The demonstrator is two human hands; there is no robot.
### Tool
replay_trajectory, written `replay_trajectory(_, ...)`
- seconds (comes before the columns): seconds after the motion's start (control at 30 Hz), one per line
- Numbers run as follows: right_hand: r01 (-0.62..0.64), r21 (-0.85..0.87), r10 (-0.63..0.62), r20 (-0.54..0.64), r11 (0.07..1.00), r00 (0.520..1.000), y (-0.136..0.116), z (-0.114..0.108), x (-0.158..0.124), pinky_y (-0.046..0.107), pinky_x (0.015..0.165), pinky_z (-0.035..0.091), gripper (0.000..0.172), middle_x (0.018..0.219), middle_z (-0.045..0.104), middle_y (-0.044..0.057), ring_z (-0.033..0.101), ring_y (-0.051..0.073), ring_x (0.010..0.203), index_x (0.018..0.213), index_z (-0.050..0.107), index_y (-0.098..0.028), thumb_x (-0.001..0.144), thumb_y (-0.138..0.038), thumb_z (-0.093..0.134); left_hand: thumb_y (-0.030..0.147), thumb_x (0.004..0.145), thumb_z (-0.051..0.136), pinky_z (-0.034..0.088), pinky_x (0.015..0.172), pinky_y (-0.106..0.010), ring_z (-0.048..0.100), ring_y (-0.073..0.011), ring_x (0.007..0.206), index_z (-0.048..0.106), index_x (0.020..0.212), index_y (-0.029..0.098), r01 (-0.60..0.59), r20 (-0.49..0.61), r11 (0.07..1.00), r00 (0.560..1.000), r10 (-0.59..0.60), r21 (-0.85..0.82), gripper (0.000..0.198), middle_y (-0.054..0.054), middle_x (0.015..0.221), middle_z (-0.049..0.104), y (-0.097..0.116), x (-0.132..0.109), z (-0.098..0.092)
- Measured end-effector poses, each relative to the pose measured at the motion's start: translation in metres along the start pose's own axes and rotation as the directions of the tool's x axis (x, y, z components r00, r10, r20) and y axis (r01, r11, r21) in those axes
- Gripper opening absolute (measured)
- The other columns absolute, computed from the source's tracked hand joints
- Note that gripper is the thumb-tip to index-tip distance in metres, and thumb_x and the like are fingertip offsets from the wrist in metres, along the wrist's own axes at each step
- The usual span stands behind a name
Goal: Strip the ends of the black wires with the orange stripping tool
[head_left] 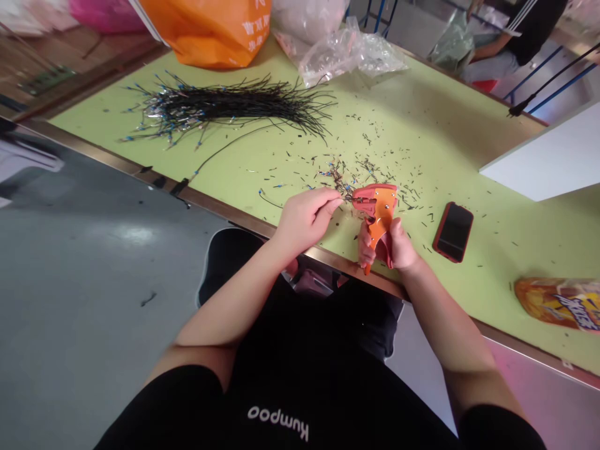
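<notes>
My right hand [392, 245] is wrapped round the handles of an orange wire stripper [379, 209], held just above the near edge of the green table [450, 137]. My left hand [307, 215] pinches a thin black wire [345, 199] and holds its end at the stripper's jaw. A small heap of stripped wire bits [338, 175] lies just beyond the tool. A big bundle of black wires with blue tips [225, 106] lies at the far left of the table.
A dark phone in a red case [452, 230] lies right of the tool. An orange bag [210, 28] and clear plastic bags [347, 50] sit at the back. A snack packet [560, 303] is at the right edge, a white box [548, 159] beyond. Another person [510, 37] sits far right.
</notes>
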State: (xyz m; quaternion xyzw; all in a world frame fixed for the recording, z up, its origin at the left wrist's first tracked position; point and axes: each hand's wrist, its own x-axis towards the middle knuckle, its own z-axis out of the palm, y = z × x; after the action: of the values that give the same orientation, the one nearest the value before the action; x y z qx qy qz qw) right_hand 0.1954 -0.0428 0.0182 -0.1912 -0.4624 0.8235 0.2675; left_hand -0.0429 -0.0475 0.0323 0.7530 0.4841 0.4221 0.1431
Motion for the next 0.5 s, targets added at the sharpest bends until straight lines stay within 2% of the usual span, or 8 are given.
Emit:
replay_trajectory(0.13, 0.017, -0.045, -0.021, -0.082, 0.999, 0.996, 0.004, 0.004, 0.002, 0.027, 0.045, 0.053, 0.070, 0.054, 0.050, -0.007, 0.045, 0.011, 0.042, 0.076, 0.057, -0.022, 0.085, -0.092, 0.062, 0.042, 0.113, 0.043, 0.053, 0.076, -0.029, 0.071, -0.0183, 0.081, 0.073, 0.100, 0.022, -0.008, 0.008, 1.000, 1.000, 0.008, 0.025, 0.039, -0.004, 0.089, 0.078, 0.000, -0.001, 0.001)
replay_trajectory(0.33, 0.023, -0.066, -0.038, -0.225, 0.998, 0.974, 0.009, 0.015, 0.003, 0.024, 0.036, 0.036, 0.071, 0.047, 0.038, -0.010, 0.029, 0.009, 0.037, 0.068, 0.048, -0.024, 0.080, -0.092, 0.067, 0.040, 0.112, 0.045, 0.048, 0.068, -0.028, 0.067, -0.0165, 0.071, 0.073, 0.098, 0.023, 0.022, -0.029, 0.999, 0.999, -0.020, 0.044, 0.036, -0.002, 0.083, 0.075, 0.004, -0.001, 0.006)
replay_trajectory(0.4, 0.041, -0.067, -0.056, -0.243, 0.997, 0.968, 0.010, 0.016, 0.002, 0.023, 0.035, 0.032, 0.071, 0.047, 0.036, -0.011, 0.026, 0.008, 0.036, 0.067, 0.047, -0.025, 0.081, -0.091, 0.068, 0.040, 0.112, 0.044, 0.048, 0.069, -0.027, 0.066, -0.0158, 0.071, 0.072, 0.097, 0.022, 0.045, -0.043, 0.999, 0.998, -0.044, 0.014, 0.036, -0.001, 0.083, 0.074, 0.006, 0.000, 0.007)
replay_trajectory(0.5, 0.066, -0.062, -0.079, -0.226, 0.996, 0.971, 0.009, 0.016, 0.001, 0.024, 0.034, 0.033, 0.072, 0.048, 0.038, -0.010, 0.028, 0.008, 0.036, 0.068, 0.051, -0.024, 0.079, -0.093, 0.068, 0.041, 0.112, 0.044, 0.050, 0.069, -0.027, 0.065, -0.0151, 0.070, 0.070, 0.096, 0.022, 0.047, -0.072, 0.997, 0.996, -0.051, -0.060, 0.037, -0.002, 0.084, 0.074, 0.007, 0.002, 0.007)
